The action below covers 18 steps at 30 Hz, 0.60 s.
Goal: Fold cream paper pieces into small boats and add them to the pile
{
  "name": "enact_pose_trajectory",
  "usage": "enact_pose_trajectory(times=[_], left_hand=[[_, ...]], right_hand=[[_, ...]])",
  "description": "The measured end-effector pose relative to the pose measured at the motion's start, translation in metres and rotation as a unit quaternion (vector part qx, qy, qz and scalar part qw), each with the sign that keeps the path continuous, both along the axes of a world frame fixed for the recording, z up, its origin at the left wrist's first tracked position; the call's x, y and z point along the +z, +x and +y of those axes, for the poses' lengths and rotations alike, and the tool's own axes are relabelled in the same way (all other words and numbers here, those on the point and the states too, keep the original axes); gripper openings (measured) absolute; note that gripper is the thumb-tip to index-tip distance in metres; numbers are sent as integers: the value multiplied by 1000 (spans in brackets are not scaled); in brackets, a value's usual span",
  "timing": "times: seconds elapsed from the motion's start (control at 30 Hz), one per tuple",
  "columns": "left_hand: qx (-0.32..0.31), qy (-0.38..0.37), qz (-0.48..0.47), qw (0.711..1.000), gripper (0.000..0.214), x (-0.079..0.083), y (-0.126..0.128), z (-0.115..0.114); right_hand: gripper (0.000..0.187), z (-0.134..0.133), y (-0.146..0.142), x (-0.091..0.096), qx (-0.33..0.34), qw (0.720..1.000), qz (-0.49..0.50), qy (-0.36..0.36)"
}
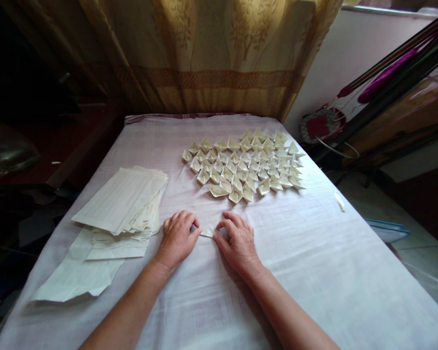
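A small folded piece of paper (207, 231) lies between my two hands, near the middle of the white cloth. My left hand (178, 238) pinches its left corner between thumb and fingers. On the opposite side, my right hand (237, 241) grips the right corner, thumb below and forefinger above. Beyond my hands stand several folded paper boats (235, 167) in close rows. To the left of my left hand is a stack of paper sheets (122, 199), with a loose creased sheet (78, 270) sticking out beneath it.
The white cloth (332, 272) covers the table. A patterned yellow curtain (219, 53) hangs behind it. On the right edge lies a small white scrap (339, 201). A dark red wooden desk (69, 141) stands at left, a round patterned bag (321, 125) at right.
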<state>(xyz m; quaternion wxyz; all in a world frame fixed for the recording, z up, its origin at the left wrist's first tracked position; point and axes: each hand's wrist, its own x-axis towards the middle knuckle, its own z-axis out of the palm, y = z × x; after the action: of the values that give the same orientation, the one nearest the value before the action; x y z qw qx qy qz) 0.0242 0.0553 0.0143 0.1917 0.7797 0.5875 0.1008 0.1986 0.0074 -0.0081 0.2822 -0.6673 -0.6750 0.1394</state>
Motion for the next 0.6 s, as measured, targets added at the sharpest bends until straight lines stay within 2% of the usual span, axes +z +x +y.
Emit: enact_pose_trajectory(times=[0.23,0.43,0.6], left_hand=[[-14,-18,2,1000,3,4,-2,3],[-3,-9,18,1000,4,4,2,2],[-13,-9,13,1000,6,6,1,4]], right_hand=[[9,0,-2,2,2,1000,-7,-17],[21,1,-19,5,-38,998,-31,-30],[16,6,-24,5,-28,999,-26,-32]])
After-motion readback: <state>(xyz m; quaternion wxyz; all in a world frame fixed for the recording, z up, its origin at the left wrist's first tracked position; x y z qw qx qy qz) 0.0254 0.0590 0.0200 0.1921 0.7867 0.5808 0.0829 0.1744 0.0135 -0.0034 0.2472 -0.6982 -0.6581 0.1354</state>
